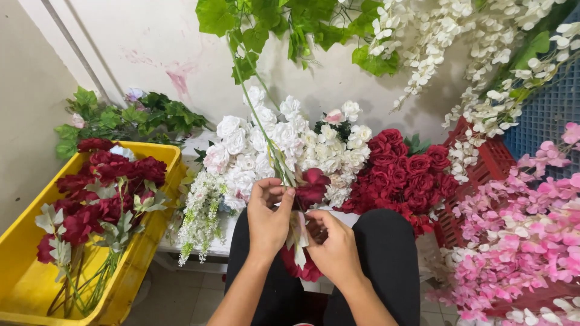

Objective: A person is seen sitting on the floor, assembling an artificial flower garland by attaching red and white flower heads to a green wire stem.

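My left hand (267,214) pinches the green stem (266,130), which rises up and leftward, while my right hand (331,244) clasps the dark red rose (312,186) bundle's base just beside it.

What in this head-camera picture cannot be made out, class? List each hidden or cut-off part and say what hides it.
- Left hand fingertips: curled around the green stems.
- Right hand palm: turned away; only its back shows.
- Lower part of the red flower bunch: behind both hands.
- Yellow crate: its near corner is cut off by the bottom edge.
- Pink blossoms: run past the right edge.
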